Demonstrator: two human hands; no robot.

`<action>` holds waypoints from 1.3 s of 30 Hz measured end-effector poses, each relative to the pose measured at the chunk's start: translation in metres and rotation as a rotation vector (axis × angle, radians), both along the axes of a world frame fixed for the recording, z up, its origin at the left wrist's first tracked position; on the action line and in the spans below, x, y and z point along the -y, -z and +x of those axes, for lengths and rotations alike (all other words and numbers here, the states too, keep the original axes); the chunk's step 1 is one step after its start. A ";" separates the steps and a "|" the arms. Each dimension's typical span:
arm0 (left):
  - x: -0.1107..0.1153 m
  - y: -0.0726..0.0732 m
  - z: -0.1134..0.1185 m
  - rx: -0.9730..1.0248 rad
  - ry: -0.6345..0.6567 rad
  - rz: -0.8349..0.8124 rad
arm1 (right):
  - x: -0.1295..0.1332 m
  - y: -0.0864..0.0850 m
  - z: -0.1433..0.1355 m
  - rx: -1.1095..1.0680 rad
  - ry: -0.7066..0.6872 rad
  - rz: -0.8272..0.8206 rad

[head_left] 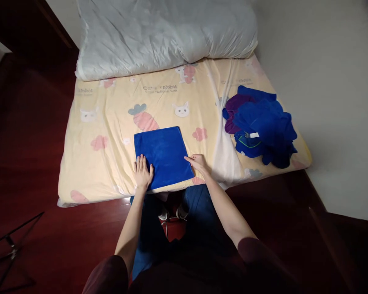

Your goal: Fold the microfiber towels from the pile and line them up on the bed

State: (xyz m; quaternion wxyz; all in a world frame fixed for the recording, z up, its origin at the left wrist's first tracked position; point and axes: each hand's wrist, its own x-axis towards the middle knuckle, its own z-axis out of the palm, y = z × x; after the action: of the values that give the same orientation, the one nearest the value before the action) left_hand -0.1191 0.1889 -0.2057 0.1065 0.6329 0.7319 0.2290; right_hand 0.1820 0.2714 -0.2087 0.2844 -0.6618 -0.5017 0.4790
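A square blue cloth (164, 151) lies flat near the front edge of the bed, its nap slightly uneven in tone. My left hand (143, 173) rests palm down over the cloth's left edge near the front corner, fingers spread. At the opposite side, my right hand (198, 162) pinches the right edge of the cloth between thumb and forefinger, with the other fingers curled in. Farther right on the bed sits a crumpled heap of blue cloths (263, 122), with a purple cloth (237, 108) on its left side and small white tags showing.
The bed (107, 122) has a yellow sheet printed with rabbits and carrots. A folded pale grey quilt (165, 36) lies across its far side. A plain wall (325, 90) stands to the right. Thin dark metal legs (10, 241) stand on the reddish floor at left.
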 end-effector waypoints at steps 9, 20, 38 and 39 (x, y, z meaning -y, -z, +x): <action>0.050 0.002 0.006 0.033 -0.050 0.010 | 0.006 0.001 0.002 0.067 -0.006 0.040; 0.047 0.003 0.005 0.091 -0.037 -0.044 | -0.084 -0.018 -0.108 0.634 -0.503 0.581; 0.045 0.003 0.001 0.087 -0.009 -0.038 | 0.036 -0.051 -0.078 0.570 -0.936 0.713; 0.045 0.002 0.000 0.095 -0.010 -0.041 | 0.060 -0.049 -0.064 0.565 -0.955 0.683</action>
State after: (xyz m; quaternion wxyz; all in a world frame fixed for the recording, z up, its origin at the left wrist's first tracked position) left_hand -0.1193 0.1440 -0.2076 0.1530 0.6154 0.7337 0.2441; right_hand 0.1181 0.2119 -0.1599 0.0918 -0.3390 -0.9200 0.1739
